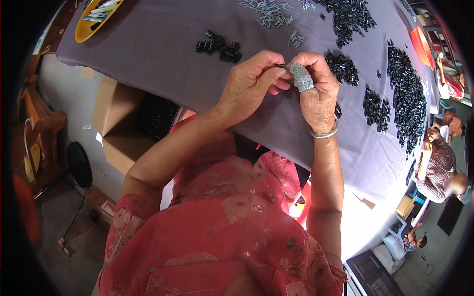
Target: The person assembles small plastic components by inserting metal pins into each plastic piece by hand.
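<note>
At the far left of the grey-purple tablecloth (158,61), a yellow tray (80,33) holds slender white and blue sticks. Below the table edge stands an open cardboard box (106,98) with black pieces inside; a white label (99,138) sits at its edge, any print on it too small to read. Back on the cloth lies a loose group of black plastic cylinders (217,47).

Just right of these, the left hand (249,84) reaches up and rightward, its forearm slanting from the lower left. The wrist is nearly straight, thumb and index finger closed in a pinch, the other fingers loosely curled. Between the 2 pinching tips is a small dark piece (281,65), held above the cloth and pointing toward the right hand (318,81). That hand meets the left fingertips, its forearm almost upright, index finger bent over the top and thumb angled up and left. A speckled grey wrap (301,77) covers the thumb; a silver bangle (324,132) circles the wrist. Whether its fingertips also grip the piece, I cannot tell.

Silver screws (269,14) lie scattered beyond the hands. Farther right, small black plastic parts (407,93) spread in several heaps, with an orange-red basket (422,47) near the cloth's far edge.
</note>
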The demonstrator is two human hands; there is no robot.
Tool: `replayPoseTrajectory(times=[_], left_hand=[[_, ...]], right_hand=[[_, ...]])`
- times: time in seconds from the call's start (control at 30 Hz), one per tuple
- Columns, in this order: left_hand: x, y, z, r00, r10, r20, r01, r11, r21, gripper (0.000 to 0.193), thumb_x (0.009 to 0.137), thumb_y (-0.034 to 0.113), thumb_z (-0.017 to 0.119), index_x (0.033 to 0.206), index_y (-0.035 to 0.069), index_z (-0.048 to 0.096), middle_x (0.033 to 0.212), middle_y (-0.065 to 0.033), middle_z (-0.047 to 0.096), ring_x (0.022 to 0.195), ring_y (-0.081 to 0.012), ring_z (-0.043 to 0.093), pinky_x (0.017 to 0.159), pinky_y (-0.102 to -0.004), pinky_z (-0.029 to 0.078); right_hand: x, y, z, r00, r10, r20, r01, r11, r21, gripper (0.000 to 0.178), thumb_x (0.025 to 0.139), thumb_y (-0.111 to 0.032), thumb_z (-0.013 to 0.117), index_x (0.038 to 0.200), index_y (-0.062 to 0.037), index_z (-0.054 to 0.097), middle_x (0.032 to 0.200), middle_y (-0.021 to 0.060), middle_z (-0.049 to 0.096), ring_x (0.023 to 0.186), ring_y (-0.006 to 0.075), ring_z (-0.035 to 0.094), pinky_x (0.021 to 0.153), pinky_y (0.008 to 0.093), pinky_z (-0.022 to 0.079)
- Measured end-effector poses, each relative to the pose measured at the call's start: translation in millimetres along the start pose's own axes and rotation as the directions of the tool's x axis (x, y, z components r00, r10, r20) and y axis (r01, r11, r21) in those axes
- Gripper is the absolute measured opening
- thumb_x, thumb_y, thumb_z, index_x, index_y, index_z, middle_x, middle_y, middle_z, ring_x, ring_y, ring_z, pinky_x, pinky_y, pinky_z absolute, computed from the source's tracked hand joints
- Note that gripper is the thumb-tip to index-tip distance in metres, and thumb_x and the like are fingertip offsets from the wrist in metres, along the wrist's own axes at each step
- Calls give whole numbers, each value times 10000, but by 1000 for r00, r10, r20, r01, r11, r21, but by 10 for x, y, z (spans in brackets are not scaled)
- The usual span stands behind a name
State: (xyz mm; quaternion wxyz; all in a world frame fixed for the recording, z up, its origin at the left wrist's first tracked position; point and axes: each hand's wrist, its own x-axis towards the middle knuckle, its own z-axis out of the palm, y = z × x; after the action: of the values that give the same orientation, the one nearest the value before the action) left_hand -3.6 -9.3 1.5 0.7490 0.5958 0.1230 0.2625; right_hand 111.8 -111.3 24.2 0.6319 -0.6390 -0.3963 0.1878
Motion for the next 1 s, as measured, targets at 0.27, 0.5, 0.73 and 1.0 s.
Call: replayPoseTrajectory(times=[0.27, 0.5, 0.73, 1.0], left_hand=[[-4, -5, 3, 1000, 28, 3, -28, 990, 135, 118, 985, 84, 492, 1042, 7, 561, 900, -88, 690, 780, -142, 694, 651, -248, 544], [-5, 22, 16, 999, -4, -32, 7, 993, 122, 119, 980, 67, 475, 1033, 3, 560, 891, -93, 693, 775, -150, 698, 650, -247, 545], [6, 15, 10, 999, 5, -43, 0, 993, 122, 105, 979, 61, 474, 1016, 0, 550, 876, -90, 689, 771, -145, 695, 638, -244, 544], [-4, 6, 15, 999, -16, -48, 19, 998, 67, 101, 989, 66, 469, 1019, 10, 548, 874, -83, 684, 769, -140, 690, 638, -243, 547]], right_hand=[[10, 4, -34, 996, -57, 61, 65, 988, -140, 83, 885, 36, 605, 904, -40, 577, 800, -8, 591, 742, 51, 572, 657, 218, 498], [6, 12, 3, 991, -123, 60, 134, 960, -247, 110, 869, 48, 617, 913, -41, 569, 844, 24, 608, 732, 100, 626, 644, 247, 541], [28, -37, 60, 993, -107, 49, 116, 968, -223, 100, 872, 56, 604, 909, -26, 559, 834, 35, 608, 762, 112, 669, 641, 251, 589], [10, -7, 37, 996, -37, 84, 47, 992, -118, 76, 910, 42, 572, 953, -22, 575, 871, -19, 607, 752, 56, 583, 697, 201, 502]])
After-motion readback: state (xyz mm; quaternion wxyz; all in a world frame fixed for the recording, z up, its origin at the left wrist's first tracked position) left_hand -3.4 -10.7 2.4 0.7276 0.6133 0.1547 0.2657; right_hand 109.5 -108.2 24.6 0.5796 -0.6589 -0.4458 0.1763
